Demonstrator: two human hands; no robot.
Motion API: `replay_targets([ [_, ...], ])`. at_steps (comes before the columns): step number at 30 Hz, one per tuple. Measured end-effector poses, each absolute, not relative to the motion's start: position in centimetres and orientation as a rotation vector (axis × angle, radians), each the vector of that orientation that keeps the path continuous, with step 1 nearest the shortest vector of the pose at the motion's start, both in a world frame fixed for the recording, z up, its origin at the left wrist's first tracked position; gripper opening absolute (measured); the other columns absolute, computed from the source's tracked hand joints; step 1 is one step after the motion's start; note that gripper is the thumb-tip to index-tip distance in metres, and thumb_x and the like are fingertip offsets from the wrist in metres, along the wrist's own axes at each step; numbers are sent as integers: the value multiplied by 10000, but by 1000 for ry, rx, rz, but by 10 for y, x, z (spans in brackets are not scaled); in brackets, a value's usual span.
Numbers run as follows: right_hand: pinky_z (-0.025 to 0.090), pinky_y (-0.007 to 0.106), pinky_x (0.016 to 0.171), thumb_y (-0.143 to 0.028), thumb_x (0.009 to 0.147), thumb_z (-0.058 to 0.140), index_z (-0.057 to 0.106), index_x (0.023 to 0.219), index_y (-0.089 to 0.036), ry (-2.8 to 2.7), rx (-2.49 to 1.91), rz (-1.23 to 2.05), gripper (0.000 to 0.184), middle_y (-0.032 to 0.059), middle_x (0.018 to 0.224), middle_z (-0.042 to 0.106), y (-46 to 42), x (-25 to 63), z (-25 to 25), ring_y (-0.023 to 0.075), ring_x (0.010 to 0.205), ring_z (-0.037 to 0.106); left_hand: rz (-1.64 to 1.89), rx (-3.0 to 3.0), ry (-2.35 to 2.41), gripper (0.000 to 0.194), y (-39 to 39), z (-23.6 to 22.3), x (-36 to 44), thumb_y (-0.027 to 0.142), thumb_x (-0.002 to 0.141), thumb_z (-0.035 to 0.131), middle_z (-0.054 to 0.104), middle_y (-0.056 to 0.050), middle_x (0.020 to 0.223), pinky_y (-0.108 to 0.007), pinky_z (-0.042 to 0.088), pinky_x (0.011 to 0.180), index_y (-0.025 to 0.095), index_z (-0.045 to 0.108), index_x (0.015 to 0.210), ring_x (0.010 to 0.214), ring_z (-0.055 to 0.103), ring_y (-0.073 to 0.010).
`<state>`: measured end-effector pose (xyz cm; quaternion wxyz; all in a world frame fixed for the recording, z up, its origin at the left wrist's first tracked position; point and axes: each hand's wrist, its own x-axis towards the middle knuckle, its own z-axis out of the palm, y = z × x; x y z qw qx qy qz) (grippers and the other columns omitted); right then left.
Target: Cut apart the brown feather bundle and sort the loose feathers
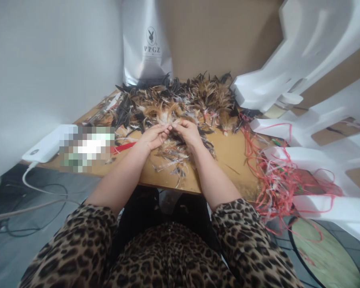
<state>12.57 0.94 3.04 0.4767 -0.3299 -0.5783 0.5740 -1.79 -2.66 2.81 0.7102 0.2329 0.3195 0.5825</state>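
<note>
Both hands meet above the middle of the wooden table. My left hand (156, 135) pinches the base of a small bunch of feathers (165, 115), brown and whitish, fanning out away from me. Right against it, my right hand (184, 131) is closed, thumb and fingertips pressed together at the base of the same bunch. The fingertips hide where the quills come together. Behind the hands lies a wide heap of brown and black feathers (211, 94). Loose feather scraps (175, 154) are scattered beneath the wrists.
Tangled pink-red strings (277, 180) hang over the table's right edge, beside white foam pieces (312, 160). A white power strip (49, 143) with a cable sits at the left, next to a pixelated patch. A silvery bag (148, 66) stands at the back.
</note>
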Motion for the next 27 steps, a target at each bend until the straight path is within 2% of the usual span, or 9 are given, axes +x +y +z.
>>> replay_targets([
  [3,363,185,533,-387,609,717,596,626,-157,-1422,-820,1382,260,-46,570,571,11,126,30,48,520,425,1302,567,765,58,-26,27,-17,24,775,601,630,-33,637,-63,406,417,58,632,740,468,545,-10],
  [7,378,196,563,-371,619,704,588,626,-157,-1451,-858,1277,244,-38,585,581,10,126,31,60,539,451,1357,698,874,18,-24,23,-14,51,742,647,654,-47,644,-89,418,426,53,647,724,469,555,-24],
  [15,353,204,538,-372,643,678,585,612,-159,-1573,-970,1098,235,-44,545,534,13,127,27,71,528,432,1381,917,1079,109,-27,22,-6,138,677,726,664,-74,609,-140,410,433,62,649,665,453,558,-56],
  [27,342,191,487,-424,578,726,551,610,-162,-1399,-934,1321,317,-58,497,515,11,124,25,51,466,413,1344,1044,1125,134,-27,18,-7,191,675,731,694,-101,689,-168,425,437,75,664,661,488,586,-83],
])
